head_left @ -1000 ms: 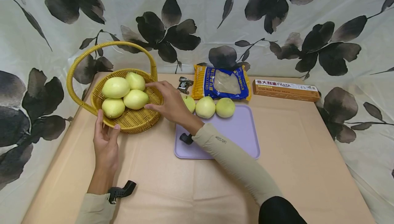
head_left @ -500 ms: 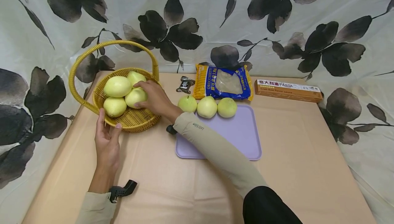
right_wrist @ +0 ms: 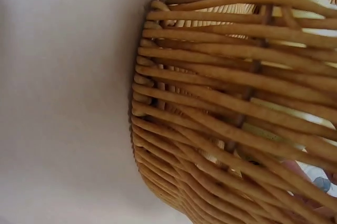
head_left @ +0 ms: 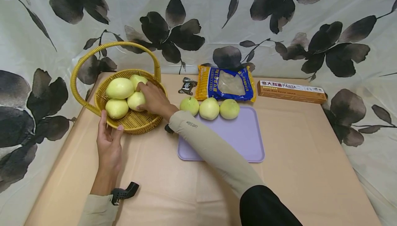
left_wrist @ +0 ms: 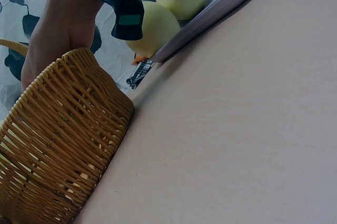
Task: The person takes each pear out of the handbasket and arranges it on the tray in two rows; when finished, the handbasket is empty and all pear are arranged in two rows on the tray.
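Note:
In the head view, a yellow wicker basket (head_left: 141,124) with a tall hoop handle stands on the left of the table. Several pale yellow-green, lemon-shaped fruits (head_left: 120,88) lie inside it. My right hand (head_left: 153,100) reaches in over the basket's right rim. Its fingers and thumb curl round the right-hand fruit (head_left: 135,101). At the near left side, my left hand (head_left: 109,148) rests its straight thumb and index finger against the basket's outer wall. The basket's wicker wall (right_wrist: 237,103) fills much of the right wrist view, hiding the right hand's fingertips.
Three round yellow-green fruits (head_left: 209,108) sit along the far edge of a lilac tray (head_left: 229,139). Behind them lie a blue and yellow pasta bag (head_left: 227,83) and a small black packet (head_left: 187,86). A brown pasta box (head_left: 291,92) lies at the back right.
My right hand has moved left and further into the basket, and its fingers have closed round the right-hand fruit. The left hand stays at the basket's side.

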Demonstrator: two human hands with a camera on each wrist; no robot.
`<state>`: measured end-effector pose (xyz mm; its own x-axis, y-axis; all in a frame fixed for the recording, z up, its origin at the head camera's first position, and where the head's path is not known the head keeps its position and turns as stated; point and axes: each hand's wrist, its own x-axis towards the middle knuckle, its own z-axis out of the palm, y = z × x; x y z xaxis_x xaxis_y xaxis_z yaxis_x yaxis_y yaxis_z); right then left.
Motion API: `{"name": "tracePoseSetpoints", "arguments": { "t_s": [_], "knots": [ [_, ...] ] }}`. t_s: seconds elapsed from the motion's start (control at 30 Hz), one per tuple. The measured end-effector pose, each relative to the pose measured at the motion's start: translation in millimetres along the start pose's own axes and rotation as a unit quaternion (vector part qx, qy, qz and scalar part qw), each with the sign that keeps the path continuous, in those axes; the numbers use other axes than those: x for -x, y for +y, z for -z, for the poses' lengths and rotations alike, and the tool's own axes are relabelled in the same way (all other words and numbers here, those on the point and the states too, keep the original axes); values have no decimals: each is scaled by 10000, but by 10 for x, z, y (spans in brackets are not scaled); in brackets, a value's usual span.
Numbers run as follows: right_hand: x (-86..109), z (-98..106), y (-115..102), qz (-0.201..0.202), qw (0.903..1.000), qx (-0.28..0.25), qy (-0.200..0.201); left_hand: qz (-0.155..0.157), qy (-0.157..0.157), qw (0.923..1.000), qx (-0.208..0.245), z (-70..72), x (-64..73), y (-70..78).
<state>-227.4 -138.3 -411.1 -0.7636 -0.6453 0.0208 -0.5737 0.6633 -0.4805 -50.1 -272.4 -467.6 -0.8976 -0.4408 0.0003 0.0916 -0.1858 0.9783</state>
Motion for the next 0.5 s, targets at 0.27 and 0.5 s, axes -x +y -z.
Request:
{"name": "tracePoseSetpoints", "arguments": {
  "t_s": [0.27, 0.5],
  "knots": [
    [241, 88, 8, 500, 9984, 245, -3, 21, 39, 10000, -4, -9, 5, 13],
    [452, 192, 20, 532, 9982, -216, 198, 58, 17, 10000, 69, -11, 8, 18]
  ]
}}
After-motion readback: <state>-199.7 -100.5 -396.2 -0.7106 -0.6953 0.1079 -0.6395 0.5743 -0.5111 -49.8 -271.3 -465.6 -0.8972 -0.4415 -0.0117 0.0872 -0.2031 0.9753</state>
